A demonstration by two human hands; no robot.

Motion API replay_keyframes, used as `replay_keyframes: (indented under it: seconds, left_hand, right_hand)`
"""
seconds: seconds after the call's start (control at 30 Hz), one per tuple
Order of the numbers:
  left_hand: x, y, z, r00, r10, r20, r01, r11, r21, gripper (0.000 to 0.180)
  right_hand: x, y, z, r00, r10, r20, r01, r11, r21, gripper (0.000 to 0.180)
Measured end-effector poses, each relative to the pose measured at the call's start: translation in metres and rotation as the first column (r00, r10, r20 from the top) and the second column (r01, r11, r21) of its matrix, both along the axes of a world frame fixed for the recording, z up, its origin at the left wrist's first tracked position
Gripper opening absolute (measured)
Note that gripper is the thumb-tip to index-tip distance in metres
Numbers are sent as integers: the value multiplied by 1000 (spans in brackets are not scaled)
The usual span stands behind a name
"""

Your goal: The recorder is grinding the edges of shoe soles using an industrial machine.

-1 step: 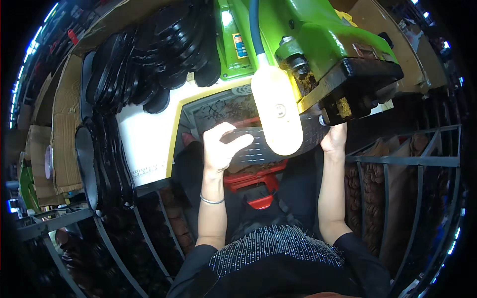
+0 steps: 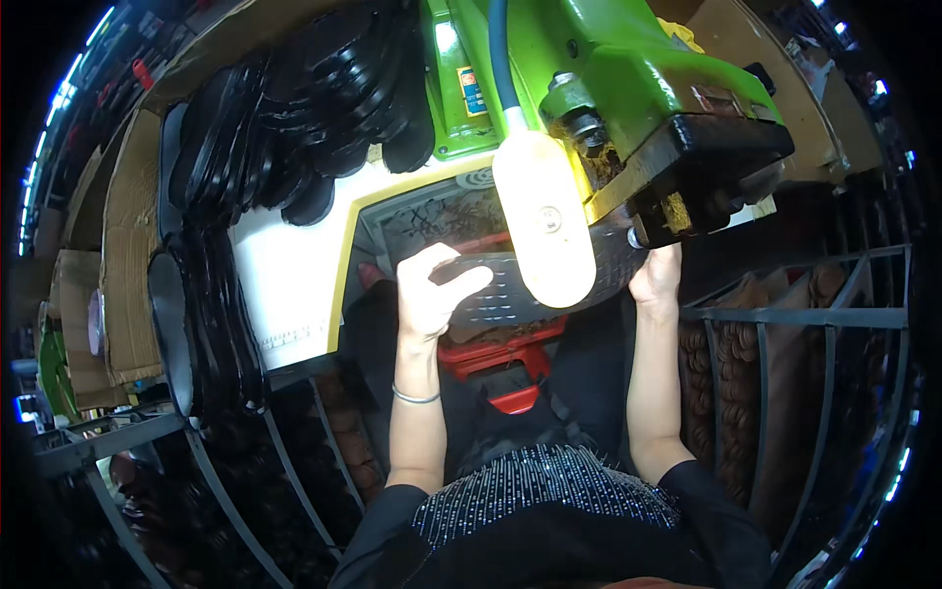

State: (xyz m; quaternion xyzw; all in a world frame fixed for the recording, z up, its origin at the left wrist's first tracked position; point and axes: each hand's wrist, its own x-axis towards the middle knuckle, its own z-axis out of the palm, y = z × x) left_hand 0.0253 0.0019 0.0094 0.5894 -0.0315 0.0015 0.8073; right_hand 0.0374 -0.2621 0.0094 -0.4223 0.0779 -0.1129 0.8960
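A black shoe sole (image 2: pixel 496 302) with a raised tread pattern is held across in front of me, below the head of a green machine (image 2: pixel 628 69). My left hand (image 2: pixel 424 296) is closed on its left end, the thumb lying over the tread. At the other end, my right hand (image 2: pixel 655 279) grips the sole close under the machine's dark working head (image 2: pixel 702 167); its fingers are partly hidden. A lit, elongated lamp (image 2: pixel 546 218) on a blue-grey flexible neck covers the middle of the sole.
Piles of black soles (image 2: pixel 343 88) stand on the white tabletop (image 2: pixel 285 285) at left, beside a cardboard box (image 2: pixel 132 255). Metal racks (image 2: pixel 805 316) flank me, with brown stacked pieces on the right one. A red plastic item (image 2: pixel 510 363) sits below the sole.
Both hands and the sole have shifted very slightly to the left; the grip looks the same.
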Motion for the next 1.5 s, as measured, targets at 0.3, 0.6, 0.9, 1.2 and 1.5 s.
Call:
replay_keyframes:
  seconds: [0.3,0.6,0.9,1.2,1.5]
  left_hand:
    - [0,-4,5,987,-33,160,12,991,131,20]
    - [15,35,-14,997,-35,-62,38,998,54,12]
    - [-33,76,-85,981,51,-190,-59,997,-39,19]
    - [-40,-8,-38,929,-369,23,328,852,409,42]
    - [-36,-90,-29,999,48,-13,-46,991,124,10]
  right_hand:
    - [-9,-39,-17,974,30,226,-3,993,-119,47]
    - [-21,20,-12,991,-35,126,47,995,-90,23]
    - [-31,62,-3,992,36,118,-3,962,-271,25]
    - [-28,56,10,989,90,122,19,724,-690,27]
    - [-102,21,-73,870,401,-287,-490,769,-411,47]
